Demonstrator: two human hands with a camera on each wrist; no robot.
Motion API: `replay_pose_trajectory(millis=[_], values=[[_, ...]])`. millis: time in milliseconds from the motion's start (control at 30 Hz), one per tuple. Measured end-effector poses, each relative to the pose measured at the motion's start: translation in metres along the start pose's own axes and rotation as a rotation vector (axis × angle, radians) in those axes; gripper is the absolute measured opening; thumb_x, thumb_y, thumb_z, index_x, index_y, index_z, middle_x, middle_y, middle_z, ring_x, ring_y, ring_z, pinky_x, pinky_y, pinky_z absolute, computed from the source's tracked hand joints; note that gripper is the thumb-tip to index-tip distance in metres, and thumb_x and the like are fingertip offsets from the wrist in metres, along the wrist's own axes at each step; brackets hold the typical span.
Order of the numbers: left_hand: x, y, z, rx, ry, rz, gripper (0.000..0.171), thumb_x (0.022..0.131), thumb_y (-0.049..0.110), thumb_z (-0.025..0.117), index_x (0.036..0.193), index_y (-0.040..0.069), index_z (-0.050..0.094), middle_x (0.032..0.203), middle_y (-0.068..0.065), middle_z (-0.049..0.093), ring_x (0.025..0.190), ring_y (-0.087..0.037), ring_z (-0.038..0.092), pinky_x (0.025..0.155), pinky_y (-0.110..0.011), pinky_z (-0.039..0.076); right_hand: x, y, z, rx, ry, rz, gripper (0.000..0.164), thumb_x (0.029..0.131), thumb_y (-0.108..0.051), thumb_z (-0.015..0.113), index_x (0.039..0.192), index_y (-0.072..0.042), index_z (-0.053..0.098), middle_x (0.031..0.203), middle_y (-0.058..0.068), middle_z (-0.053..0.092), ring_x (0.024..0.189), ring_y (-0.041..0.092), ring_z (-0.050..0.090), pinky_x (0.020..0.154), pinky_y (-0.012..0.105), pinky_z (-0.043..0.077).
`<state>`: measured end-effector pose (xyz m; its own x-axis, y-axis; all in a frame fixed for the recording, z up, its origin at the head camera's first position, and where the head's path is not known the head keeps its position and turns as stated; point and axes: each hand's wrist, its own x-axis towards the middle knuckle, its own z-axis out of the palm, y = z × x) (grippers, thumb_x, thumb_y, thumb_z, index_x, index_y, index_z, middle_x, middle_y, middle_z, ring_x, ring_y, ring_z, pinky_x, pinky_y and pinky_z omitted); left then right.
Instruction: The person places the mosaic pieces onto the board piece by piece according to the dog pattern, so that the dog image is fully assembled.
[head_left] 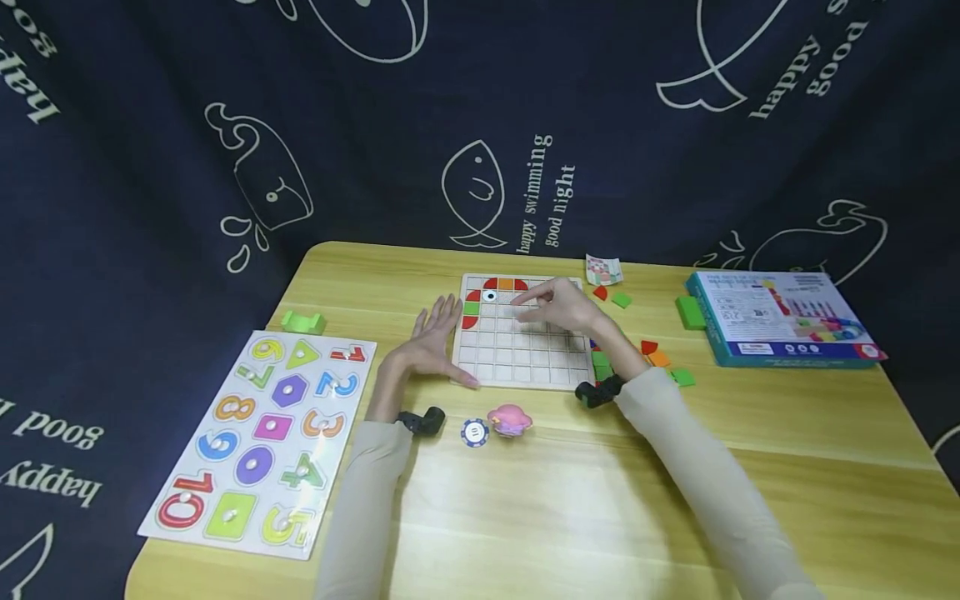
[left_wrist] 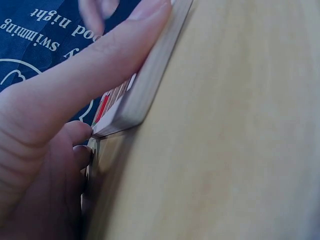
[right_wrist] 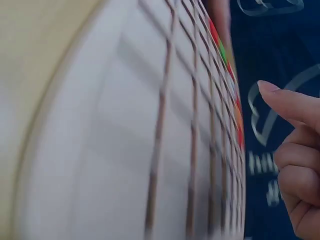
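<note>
A white grid board (head_left: 525, 358) lies on the table, with red quarter-round pieces (head_left: 470, 322), a green square (head_left: 471, 308), an orange square (head_left: 506, 284) and a round eye piece (head_left: 490, 296) in its upper left cells. My left hand (head_left: 429, 346) spreads its fingers along the board's left side. Its thumb (left_wrist: 135, 37) lies at the near edge. Over the upper part of the grid hovers my right hand (head_left: 564, 307), index finger and thumb pointing left and apart. Its other fingers (right_wrist: 297, 185) are curled, and no piece shows between the fingertips.
Loose red, orange and green pieces (head_left: 658, 358) lie right of the board. A boxed set (head_left: 787, 321) stands farther right. A number puzzle (head_left: 258, 442) lies at left. In front sit a poker chip (head_left: 475, 432) and a pink toy (head_left: 510, 419). A patterned card (head_left: 603, 270) lies behind.
</note>
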<state>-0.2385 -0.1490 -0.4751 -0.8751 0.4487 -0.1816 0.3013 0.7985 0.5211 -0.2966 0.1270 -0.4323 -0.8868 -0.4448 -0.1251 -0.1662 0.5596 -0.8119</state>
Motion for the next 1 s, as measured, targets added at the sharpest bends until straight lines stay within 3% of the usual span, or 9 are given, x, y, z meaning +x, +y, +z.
replay_pose_trajectory(millis=[200, 367, 667, 800, 1000], values=[[-0.001, -0.001, 0.000, 0.006, -0.001, 0.002, 0.148, 0.052, 0.070, 0.082, 0.155, 0.013, -0.009, 0.163, -0.010, -0.017, 0.150, -0.027, -0.019, 0.122, -0.051, -0.012, -0.050, 0.040, -0.051, -0.031, 0.114, 0.153, 0.031, 0.083, -0.027, 0.077, 0.111, -0.014, 0.073, 0.051, -0.004, 0.025, 0.046, 0.016, 0.024, 0.044, 0.028, 0.020], [-0.002, 0.000, -0.001, -0.012, -0.004, -0.003, 0.149, 0.053, 0.070, 0.082, 0.155, 0.012, -0.010, 0.162, -0.010, -0.019, 0.150, -0.027, -0.021, 0.122, -0.051, -0.013, -0.084, 0.069, -0.073, -0.067, 0.133, 0.229, 0.035, 0.084, -0.030, 0.075, 0.114, -0.013, 0.072, 0.052, -0.003, 0.028, 0.049, 0.016, 0.029, 0.048, 0.029, 0.024], [0.000, -0.001, 0.001, -0.018, 0.008, 0.010, 0.148, 0.052, 0.070, 0.082, 0.155, 0.012, -0.008, 0.162, -0.011, -0.018, 0.150, -0.028, -0.020, 0.122, -0.052, -0.012, -0.119, 0.090, -0.089, -0.073, 0.119, 0.291, 0.040, 0.085, -0.032, 0.074, 0.118, -0.012, 0.069, 0.056, -0.006, 0.031, 0.051, 0.013, 0.031, 0.048, 0.028, 0.024], [-0.002, 0.001, 0.000, -0.027, 0.009, 0.009, 0.149, 0.052, 0.069, 0.082, 0.155, 0.012, -0.008, 0.162, -0.010, -0.018, 0.150, -0.027, -0.020, 0.122, -0.051, -0.013, -0.128, 0.093, -0.090, -0.046, 0.111, 0.296, 0.040, 0.083, -0.031, 0.076, 0.118, -0.013, 0.069, 0.053, -0.006, 0.032, 0.048, 0.012, 0.031, 0.045, 0.028, 0.024], [-0.001, 0.001, 0.000, -0.022, 0.002, 0.010, 0.148, 0.052, 0.069, 0.082, 0.155, 0.012, -0.009, 0.162, -0.011, -0.018, 0.150, -0.029, -0.019, 0.121, -0.053, -0.013, -0.134, 0.100, -0.087, -0.100, 0.094, 0.280, 0.040, 0.080, -0.034, 0.078, 0.115, -0.015, 0.072, 0.053, -0.007, 0.028, 0.047, 0.011, 0.027, 0.043, 0.025, 0.021]])
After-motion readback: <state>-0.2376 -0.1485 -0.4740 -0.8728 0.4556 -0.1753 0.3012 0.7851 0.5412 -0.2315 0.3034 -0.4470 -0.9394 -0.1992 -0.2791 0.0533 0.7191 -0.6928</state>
